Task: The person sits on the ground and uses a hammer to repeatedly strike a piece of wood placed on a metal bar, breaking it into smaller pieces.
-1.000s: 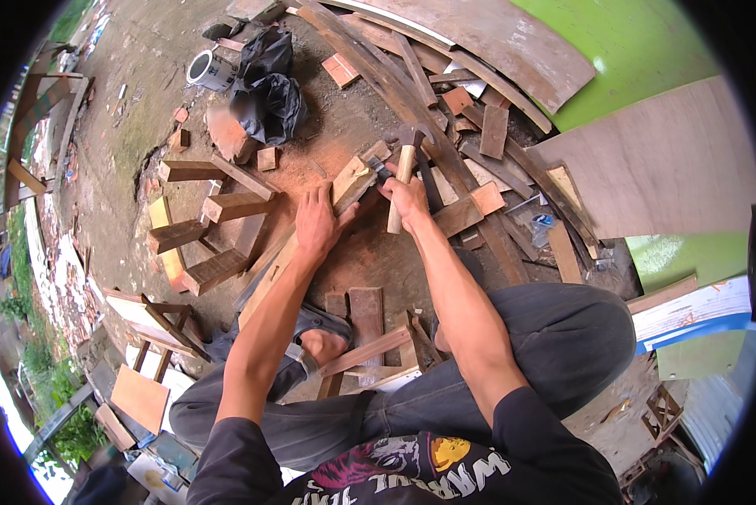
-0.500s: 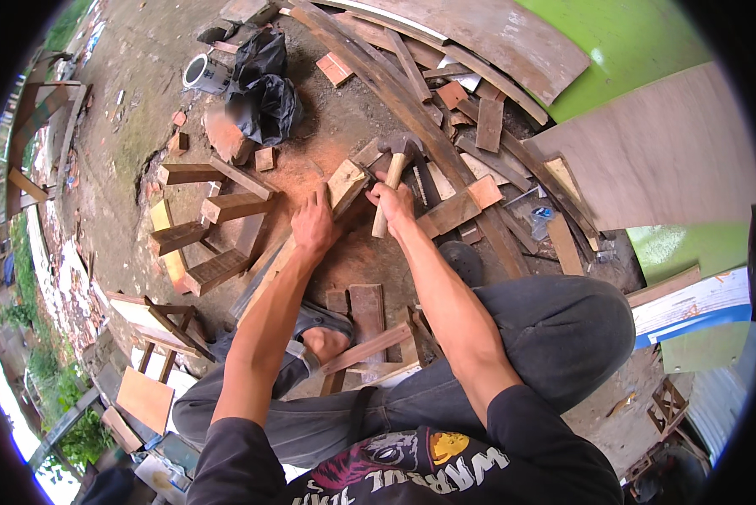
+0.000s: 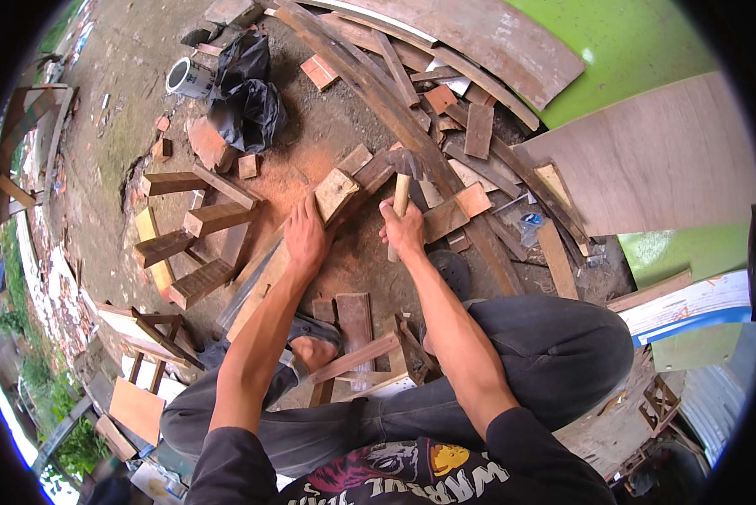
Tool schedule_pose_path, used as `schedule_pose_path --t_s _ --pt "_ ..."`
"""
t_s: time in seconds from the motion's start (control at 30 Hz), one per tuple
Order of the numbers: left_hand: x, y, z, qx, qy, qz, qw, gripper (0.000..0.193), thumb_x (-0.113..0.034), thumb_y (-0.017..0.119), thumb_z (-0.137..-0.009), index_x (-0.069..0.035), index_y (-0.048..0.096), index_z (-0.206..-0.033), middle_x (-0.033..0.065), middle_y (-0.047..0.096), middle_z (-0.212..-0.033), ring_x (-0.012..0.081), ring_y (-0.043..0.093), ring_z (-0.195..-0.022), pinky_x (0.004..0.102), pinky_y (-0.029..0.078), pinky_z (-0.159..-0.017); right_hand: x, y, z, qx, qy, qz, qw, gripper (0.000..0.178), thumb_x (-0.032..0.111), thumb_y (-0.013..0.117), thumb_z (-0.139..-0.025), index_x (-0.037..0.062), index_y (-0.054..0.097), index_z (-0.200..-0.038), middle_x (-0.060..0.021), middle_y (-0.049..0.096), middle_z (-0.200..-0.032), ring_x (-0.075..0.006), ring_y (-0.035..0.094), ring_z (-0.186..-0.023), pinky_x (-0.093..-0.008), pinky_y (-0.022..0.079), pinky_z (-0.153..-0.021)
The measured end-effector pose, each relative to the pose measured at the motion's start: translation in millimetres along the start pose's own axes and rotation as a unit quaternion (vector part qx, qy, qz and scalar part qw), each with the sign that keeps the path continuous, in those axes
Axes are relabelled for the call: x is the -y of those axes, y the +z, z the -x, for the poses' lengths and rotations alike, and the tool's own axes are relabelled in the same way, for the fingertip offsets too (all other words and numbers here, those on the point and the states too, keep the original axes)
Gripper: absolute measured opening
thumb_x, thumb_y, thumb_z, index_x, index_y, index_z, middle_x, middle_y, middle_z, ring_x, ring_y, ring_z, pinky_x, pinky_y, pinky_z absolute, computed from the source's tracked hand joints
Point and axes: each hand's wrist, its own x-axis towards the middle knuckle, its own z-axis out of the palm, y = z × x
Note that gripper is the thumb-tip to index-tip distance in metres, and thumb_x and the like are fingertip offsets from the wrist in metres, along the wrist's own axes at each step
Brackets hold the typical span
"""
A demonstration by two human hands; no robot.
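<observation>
My left hand [image 3: 306, 234] is closed over a pale wooden plank [image 3: 262, 296], just behind its thick near-square end [image 3: 337, 192]. That plank lies slantwise over darker boards on the ground. To its right, my right hand [image 3: 404, 227] grips a claw hammer by its light wooden handle [image 3: 401, 195]. The dark metal head [image 3: 408, 164] points away from me, beside the plank's end and apart from it. Whether a nail sits in the plank cannot be made out.
Several short wood blocks [image 3: 199, 283] joined to boards lie at left. Behind them are a black plastic bag [image 3: 252, 114] and a white bucket [image 3: 190, 77]. Long beams [image 3: 378, 97] and scrap wood run along the right, beside large plywood sheets [image 3: 647, 160].
My right hand and the hammer have drawn back from the plank's end, toward me and to the right. The plank now shows more of its broad face. The whole view has shifted slightly.
</observation>
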Motion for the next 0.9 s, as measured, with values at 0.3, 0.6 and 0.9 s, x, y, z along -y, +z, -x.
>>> schedule_pose_path --t_s 0.3,0.6,0.9 --pt "-4.5 -29.9 -15.2 0.051 0.034 -0.036 0.997 0.086 -0.051 0.071 -0.083 -0.002 0.038 -0.145 0.0164 0.056 -0.124 0.0319 0.054 -0.115 0.0415 0.043 -0.096 -0.9 5.0 2.1 -0.052 0.010 -0.022 0.998 0.028 0.024 0.069 -0.091 0.0014 0.060 -0.104 -0.0050 0.060 -0.068 -0.0138 0.057 -0.045 -0.0286 0.045 -0.038" --pt "5.9 -3.3 -23.6 0.054 0.053 -0.002 0.997 0.082 -0.058 0.066 -0.086 -0.003 0.041 -0.142 0.0174 0.057 -0.122 0.0336 0.056 -0.112 0.0436 0.044 -0.095 -6.4 -7.2 4.1 -0.026 -0.038 0.066 0.997 0.038 0.037 0.069 -0.092 0.0017 0.061 -0.099 -0.0042 0.058 -0.061 -0.0140 0.058 -0.045 -0.0293 0.047 -0.041" --pt "-1.3 -14.8 -24.3 0.101 0.042 -0.007 0.994 0.081 -0.053 0.071 -0.084 -0.002 0.042 -0.140 0.0191 0.058 -0.119 0.0348 0.057 -0.109 0.0436 0.046 -0.092 -9.3 -11.7 -6.6 0.011 -0.030 0.127 0.991 0.046 0.043 0.070 -0.091 0.0016 0.056 -0.077 -0.0056 0.056 -0.053 -0.0168 0.060 -0.044 -0.0325 0.048 -0.043"
